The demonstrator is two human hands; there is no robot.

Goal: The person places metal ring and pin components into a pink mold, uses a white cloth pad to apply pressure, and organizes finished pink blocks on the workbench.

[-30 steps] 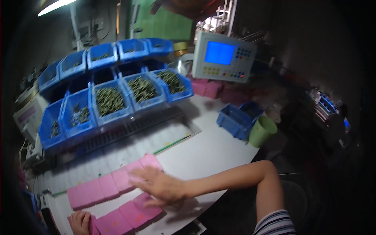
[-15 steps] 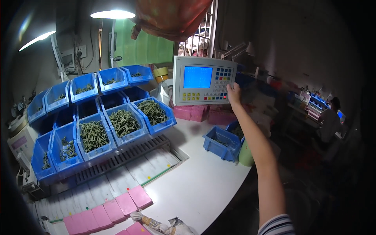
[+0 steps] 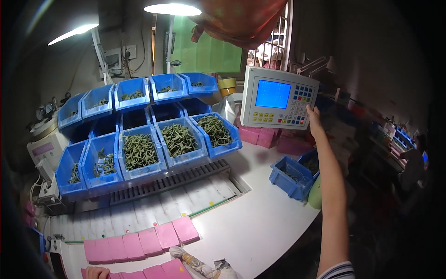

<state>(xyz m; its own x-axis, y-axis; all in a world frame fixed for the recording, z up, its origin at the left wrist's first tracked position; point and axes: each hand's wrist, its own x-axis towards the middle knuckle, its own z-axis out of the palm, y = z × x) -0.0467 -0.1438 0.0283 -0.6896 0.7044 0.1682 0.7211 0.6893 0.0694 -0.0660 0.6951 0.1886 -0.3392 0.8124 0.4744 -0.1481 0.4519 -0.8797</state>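
My right hand [image 3: 314, 120] is closed on the right edge of a pale control panel [image 3: 283, 118], its thumb on the front beside the keypad. The panel has a lit blue screen [image 3: 273, 94] and coloured keys. At the bottom left, my left hand [image 3: 96, 272] is partly cut off by the frame edge. Its fingers lie close together, curled over a pink block [image 3: 115, 275] at the left end of the near row. Behind it runs a second row of pink blocks [image 3: 149, 241]. A cloth-wrapped bundle [image 3: 197, 265] lies beside the near row.
Blue bins [image 3: 183, 151] in two tiers hold green curled pieces, above a dark grate [image 3: 172, 182]. More blue bins [image 3: 290, 176] stand on the white table [image 3: 253, 218] at right, beside a green container [image 3: 316, 194]. Lit lamps [image 3: 173, 9] hang above. A person [image 3: 411, 162] is far right.
The view has shifted left, so the scene sits further right. My left hand has come into view at the near pink blocks. My right hand stays at the panel edge.
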